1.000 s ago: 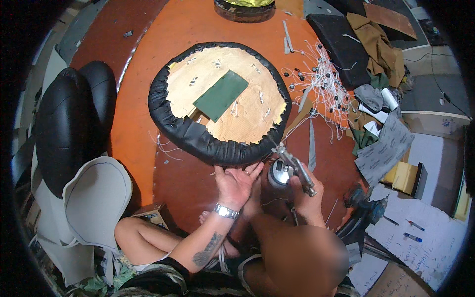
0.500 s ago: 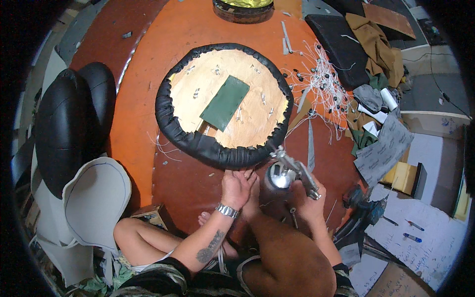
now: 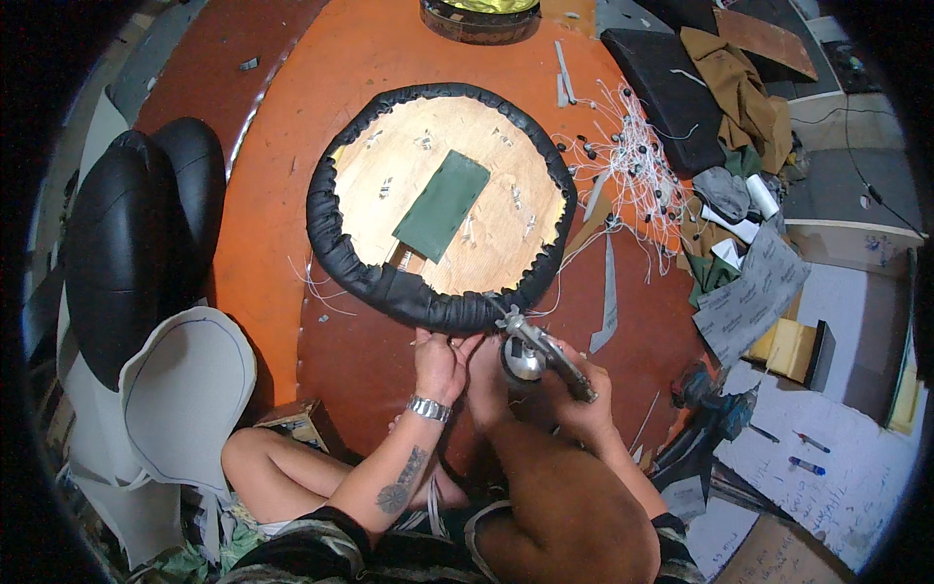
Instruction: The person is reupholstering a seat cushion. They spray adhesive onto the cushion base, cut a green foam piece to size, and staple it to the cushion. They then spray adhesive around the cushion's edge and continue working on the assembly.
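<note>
A round padded seat (image 3: 389, 294) lies underside up, its gathered black cover wrapped around a bare plywood disc (image 3: 375, 234). On the wood rests a dark green rectangular piece (image 3: 443, 206), along with several small metal bits. My left hand (image 3: 440, 372) grips the seat's near edge from below, with its fingertips partly hidden under the rim. Closed around a metal spray gun (image 3: 545, 352) is my right hand (image 3: 584, 404); the gun's silver cup hangs below, and its nozzle is right by the seat's near rim.
White cords with black ends (image 3: 632, 146) lie tangled at the right, near a black flat pad (image 3: 666, 97) and fabric scraps (image 3: 749, 287). Black cushions (image 3: 117, 263) and a pale shaped pad (image 3: 190, 399) stand at the left. A round tin (image 3: 480, 21) sits at the far edge.
The spray gun has moved left with my right hand, bringing its nozzle to the seat's rim. My left hand has shifted slightly left along the near edge, its thumb now apart.
</note>
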Demonstrator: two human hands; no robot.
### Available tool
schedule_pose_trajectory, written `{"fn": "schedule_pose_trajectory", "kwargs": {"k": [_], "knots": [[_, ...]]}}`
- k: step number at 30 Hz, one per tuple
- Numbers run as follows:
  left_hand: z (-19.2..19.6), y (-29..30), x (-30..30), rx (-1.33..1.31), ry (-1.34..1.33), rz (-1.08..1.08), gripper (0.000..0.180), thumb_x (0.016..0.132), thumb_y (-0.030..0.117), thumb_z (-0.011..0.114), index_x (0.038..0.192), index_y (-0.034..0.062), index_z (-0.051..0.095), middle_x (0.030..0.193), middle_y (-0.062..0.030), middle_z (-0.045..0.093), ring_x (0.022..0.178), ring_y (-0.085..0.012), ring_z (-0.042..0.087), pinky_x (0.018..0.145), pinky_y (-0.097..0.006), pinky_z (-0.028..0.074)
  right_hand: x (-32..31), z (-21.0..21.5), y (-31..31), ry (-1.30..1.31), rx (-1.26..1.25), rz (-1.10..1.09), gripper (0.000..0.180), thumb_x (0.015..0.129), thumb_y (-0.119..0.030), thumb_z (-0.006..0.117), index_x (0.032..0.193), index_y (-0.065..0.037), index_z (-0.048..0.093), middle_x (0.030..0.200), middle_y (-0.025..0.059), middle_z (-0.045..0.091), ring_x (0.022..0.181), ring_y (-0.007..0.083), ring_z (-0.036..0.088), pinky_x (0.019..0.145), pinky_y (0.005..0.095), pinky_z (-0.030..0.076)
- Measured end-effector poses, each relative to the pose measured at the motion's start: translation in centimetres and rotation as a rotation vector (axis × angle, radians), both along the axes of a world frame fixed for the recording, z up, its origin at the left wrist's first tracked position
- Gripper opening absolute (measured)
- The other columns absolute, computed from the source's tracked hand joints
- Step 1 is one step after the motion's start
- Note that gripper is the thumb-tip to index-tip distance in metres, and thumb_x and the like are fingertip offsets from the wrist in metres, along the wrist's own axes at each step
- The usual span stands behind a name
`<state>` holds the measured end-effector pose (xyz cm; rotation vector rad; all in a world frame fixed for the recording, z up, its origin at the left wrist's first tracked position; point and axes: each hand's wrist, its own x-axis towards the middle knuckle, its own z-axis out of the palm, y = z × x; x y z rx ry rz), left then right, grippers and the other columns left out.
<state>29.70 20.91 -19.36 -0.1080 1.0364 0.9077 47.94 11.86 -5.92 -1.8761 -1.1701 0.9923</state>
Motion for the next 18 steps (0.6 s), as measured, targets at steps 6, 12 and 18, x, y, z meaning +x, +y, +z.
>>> {"fn": "schedule_pose_trajectory", "kwargs": {"k": [6,12,18], "knots": [[0.4,0.2,-0.4,0.016,-0.034,-0.023,0.035,0.106,-0.001,0.051,0.137,0.0144,0.051,0.132,-0.0117,0.067,0.115,-0.0302,0.071,0.095,-0.052,0.063,0.1,-0.1,-0.7,0.059,0.035,-0.108,0.046,0.093,-0.003,0.073,0.139,-0.001,0.066,0.117,0.0156,0.078,0.108,0.0212,0.075,0.094,0.0352,0.056],[1.7,0.3,-0.4,0.030,-0.060,0.010,0.033,0.103,0.000,0.058,0.133,0.0126,0.055,0.130,-0.0109,0.068,0.114,-0.0311,0.071,0.097,-0.052,0.061,1.5,-1.2,-1.5,-0.049,-0.008,-0.364,0.046,0.102,-0.017,0.071,0.142,0.003,0.063,0.111,0.0101,0.076,0.098,0.0103,0.066,0.090,0.0297,0.053],[2.0,0.0,-0.3,0.017,-0.064,-0.019,0.032,0.102,0.001,0.056,0.131,0.0138,0.057,0.126,-0.0095,0.069,0.112,-0.0304,0.070,0.097,-0.052,0.060,1.4,-0.5,-1.7,-0.071,-0.006,-0.373,0.046,0.102,-0.018,0.071,0.142,0.005,0.062,0.114,0.0106,0.076,0.100,0.0122,0.067,0.092,0.0304,0.053]]}}
